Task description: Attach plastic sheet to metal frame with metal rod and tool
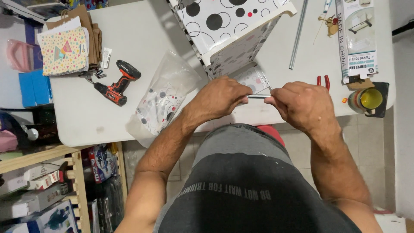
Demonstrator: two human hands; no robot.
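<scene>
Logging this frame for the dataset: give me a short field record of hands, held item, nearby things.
left hand: grips one end of thin metal rod
right hand: grips the other end
rod: level, over table edge
behind hands: spotted panel piece
left of hands: plastic bag, red-black drill
right: yellow cup, red-handled pliers

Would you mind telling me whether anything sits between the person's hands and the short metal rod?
Nothing visible does: the left hand and right hand each pinch one end of the short metal rod directly.
</scene>
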